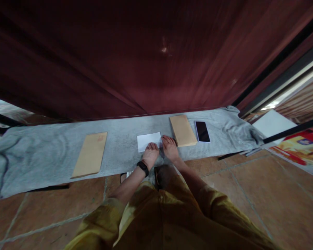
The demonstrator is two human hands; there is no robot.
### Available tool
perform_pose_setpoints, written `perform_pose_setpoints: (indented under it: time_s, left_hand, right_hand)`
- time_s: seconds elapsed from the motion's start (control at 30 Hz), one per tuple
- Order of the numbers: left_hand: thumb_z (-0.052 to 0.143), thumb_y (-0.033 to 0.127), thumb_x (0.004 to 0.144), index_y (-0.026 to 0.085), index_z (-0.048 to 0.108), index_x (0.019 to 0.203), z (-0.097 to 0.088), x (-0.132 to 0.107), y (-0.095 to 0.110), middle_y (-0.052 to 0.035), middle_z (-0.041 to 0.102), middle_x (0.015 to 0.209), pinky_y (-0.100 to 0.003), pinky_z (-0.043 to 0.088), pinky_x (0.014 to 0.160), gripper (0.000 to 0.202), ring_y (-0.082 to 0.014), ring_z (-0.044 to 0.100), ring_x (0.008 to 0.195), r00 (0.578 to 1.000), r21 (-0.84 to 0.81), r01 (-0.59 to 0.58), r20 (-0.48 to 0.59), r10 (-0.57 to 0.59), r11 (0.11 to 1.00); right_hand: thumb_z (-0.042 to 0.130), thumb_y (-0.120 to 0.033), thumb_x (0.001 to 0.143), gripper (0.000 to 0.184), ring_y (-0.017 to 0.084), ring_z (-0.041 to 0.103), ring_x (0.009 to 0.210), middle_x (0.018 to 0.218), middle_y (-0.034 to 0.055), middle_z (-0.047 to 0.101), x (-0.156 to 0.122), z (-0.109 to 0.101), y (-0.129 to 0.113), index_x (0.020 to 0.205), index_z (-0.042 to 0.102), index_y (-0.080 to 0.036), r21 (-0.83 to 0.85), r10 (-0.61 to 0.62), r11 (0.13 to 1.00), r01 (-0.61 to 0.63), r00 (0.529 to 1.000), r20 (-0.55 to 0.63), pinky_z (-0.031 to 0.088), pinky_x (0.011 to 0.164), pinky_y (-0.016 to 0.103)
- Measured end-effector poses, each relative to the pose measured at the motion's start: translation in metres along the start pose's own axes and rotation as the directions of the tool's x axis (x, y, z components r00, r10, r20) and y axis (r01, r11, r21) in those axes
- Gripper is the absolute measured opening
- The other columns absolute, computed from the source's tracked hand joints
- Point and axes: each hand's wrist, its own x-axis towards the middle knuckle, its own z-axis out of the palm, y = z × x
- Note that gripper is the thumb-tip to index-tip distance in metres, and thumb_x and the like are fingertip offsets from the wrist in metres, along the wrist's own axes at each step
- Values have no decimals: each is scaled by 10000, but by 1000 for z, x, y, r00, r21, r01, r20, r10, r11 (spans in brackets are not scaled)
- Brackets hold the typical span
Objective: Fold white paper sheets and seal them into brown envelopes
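Note:
A white folded sheet of paper [148,140] lies on a grey cloth [52,152] spread over the floor. My left hand [150,153], with a black band on its wrist, rests on the sheet's near edge, knuckles bent and fingers pressed down on the paper. My right hand [169,147] lies flat at the sheet's right corner, fingers stretched out, close to a stack of brown envelopes [183,130]. A single brown envelope [90,154] lies to the left, apart from both hands.
A black phone [202,131] lies right of the envelope stack. A dark red curtain [146,59] hangs behind the cloth. A white board [272,123] and a colourful print [299,149] sit at the right. Brown floor tiles [250,187] and my yellow trousers [167,215] are nearest.

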Motion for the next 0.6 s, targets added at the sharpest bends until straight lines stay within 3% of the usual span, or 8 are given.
perform_pose_setpoints:
  time_s: [0.17, 0.37, 0.47, 0.53, 0.6]
  left_hand:
    - [328, 9, 944, -29, 578, 1296, -5, 6, 10, -316, 644, 1175, -403, 542, 841, 434, -321, 655, 1092, 999, -11, 45, -16, -45, 999]
    - [391, 32, 932, 57, 670, 1180, -18, 2, 4, -226, 694, 1097, -362, 533, 809, 374, -297, 670, 1057, 996, -47, 80, -34, -82, 996]
    - [373, 107, 977, 116, 665, 1210, -31, 0, -7, -183, 720, 1010, -345, 517, 768, 373, -267, 699, 934, 974, -141, 197, -88, -210, 970]
    - [385, 207, 1010, 157, 690, 1149, -39, 0, -16, -132, 730, 906, -323, 499, 739, 339, -240, 700, 835, 911, -379, 299, -160, -380, 876]
    - [449, 293, 998, 173, 711, 1025, -43, 1, -26, -82, 721, 822, -298, 485, 720, 290, -212, 684, 781, 828, -712, 247, -197, -525, 657]
  right_hand:
    - [398, -188, 1026, 381, 234, 548, 1321, 1385, 113, 639, 3, 0, 2, 1321, 640, -183, 126, 19, 992, -15, 999, -37, 367, 1182, 455]
    - [369, -224, 1033, 395, 244, 592, 1255, 1307, 136, 676, 3, 0, 5, 1303, 649, -161, 260, 96, 963, -64, 989, -111, 429, 1140, 432]
    - [349, -274, 1049, 414, 236, 587, 1267, 1311, 122, 675, 2, 1, 5, 1327, 638, -173, 289, 115, 955, -74, 985, -130, 435, 1138, 417]
    - [341, -300, 1056, 422, 234, 591, 1265, 1304, 113, 681, 2, 0, 3, 1329, 640, -182, 289, 119, 954, -76, 984, -136, 435, 1139, 414]
    - [347, -317, 1059, 418, 232, 599, 1261, 1298, 105, 689, 2, -2, 2, 1326, 644, -192, 282, 122, 956, -84, 985, -122, 432, 1142, 414]
